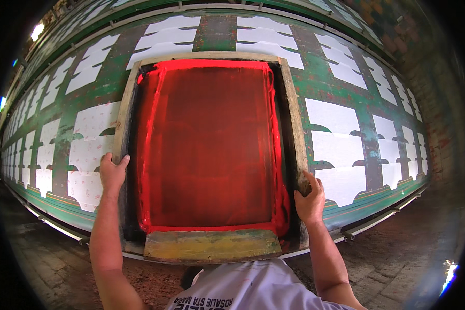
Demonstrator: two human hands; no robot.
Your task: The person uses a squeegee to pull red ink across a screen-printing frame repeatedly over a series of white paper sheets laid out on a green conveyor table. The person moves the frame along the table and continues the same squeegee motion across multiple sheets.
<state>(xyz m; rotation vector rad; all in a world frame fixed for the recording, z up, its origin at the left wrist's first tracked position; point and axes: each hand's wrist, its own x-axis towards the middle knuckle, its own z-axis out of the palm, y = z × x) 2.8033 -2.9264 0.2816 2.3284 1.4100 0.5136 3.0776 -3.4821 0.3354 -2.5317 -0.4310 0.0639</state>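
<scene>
A large wooden screen-printing frame [289, 98] lies in front of me over the green table. Its mesh [217, 144] is dark red, with thick bright red ink along all four sides. My left hand [112, 173] grips the left rail, thumb on the wood. On the opposite rail, a little nearer to me, my right hand [311, 200] is closed round the edge, fingertips on top. A wide wooden squeegee [212, 247], stained yellowish, rests across the frame's near end; the ink hides its lower edge.
White cut fabric pieces [338, 147] lie in rows on the long green table [341, 93]. Those at the left [85, 147] carry small reddish prints. A metal rail [392, 213] runs along the table's near edge, above a brick floor [377, 258]. Another table with white pieces stands beyond.
</scene>
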